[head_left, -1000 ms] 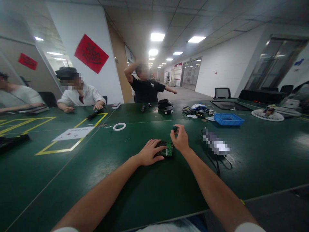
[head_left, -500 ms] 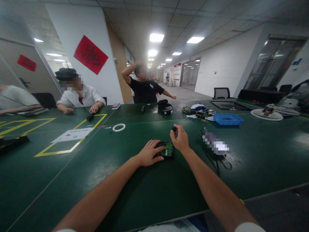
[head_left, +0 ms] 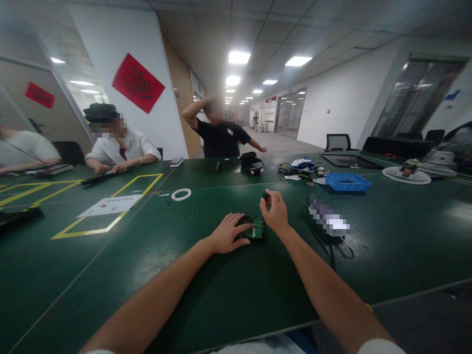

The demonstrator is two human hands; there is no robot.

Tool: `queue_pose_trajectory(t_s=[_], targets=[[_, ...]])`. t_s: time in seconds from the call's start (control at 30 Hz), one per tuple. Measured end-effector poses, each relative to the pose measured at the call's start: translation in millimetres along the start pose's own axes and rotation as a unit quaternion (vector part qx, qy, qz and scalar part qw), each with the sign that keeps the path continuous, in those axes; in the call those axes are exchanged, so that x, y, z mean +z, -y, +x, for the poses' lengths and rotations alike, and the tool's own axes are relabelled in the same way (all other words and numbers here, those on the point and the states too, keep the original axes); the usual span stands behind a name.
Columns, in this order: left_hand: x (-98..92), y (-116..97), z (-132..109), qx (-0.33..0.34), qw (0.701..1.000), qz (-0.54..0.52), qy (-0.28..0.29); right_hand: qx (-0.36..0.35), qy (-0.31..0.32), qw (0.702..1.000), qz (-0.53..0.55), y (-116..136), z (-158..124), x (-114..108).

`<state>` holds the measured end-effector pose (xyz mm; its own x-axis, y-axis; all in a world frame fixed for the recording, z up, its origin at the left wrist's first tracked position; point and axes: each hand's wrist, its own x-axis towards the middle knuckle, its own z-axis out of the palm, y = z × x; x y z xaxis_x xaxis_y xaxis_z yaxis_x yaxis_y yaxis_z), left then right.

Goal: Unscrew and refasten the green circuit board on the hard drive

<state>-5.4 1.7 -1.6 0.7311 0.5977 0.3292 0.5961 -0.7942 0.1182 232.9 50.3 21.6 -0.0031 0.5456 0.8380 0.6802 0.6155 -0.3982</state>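
A small black device with a green circuit board (head_left: pixel 254 229) lies on the green table (head_left: pixel 236 280) in front of me. My left hand (head_left: pixel 227 235) rests flat on its left part, fingers spread over it. My right hand (head_left: pixel 275 212) hovers just right of the board, fingers pinched round a small dark tool handle (head_left: pixel 265 196) that stands upright over the board. Both forearms reach in from the bottom edge.
A white tape ring (head_left: pixel 181 194), a white sheet (head_left: pixel 110 204) in yellow floor-tape lines, a blue tray (head_left: pixel 345 182), cables and a black case (head_left: pixel 252 164) lie further back. A blurred object with a black cord (head_left: pixel 328 220) sits to my right. Two people sit at the far side.
My hands have stayed in place on the board and tool. The person in white has drawn their hands and a dark object to the left; the person in black shifted slightly.
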Motion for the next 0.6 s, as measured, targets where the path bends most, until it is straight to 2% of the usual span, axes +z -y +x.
queue_pose_trajectory(t_s=[0.2, 0.6], targets=[[0.2, -0.2, -0.2, -0.003, 1.0, 0.003, -0.001, 0.008, -0.02, 1.0, 0.013, -2.9, 1.5, 3.2], [0.1, 0.8, 0.7, -0.007, 1.0, 0.011, 0.008, -0.005, -0.008, 1.0, 0.022, 2.1, 2.9, -4.0]])
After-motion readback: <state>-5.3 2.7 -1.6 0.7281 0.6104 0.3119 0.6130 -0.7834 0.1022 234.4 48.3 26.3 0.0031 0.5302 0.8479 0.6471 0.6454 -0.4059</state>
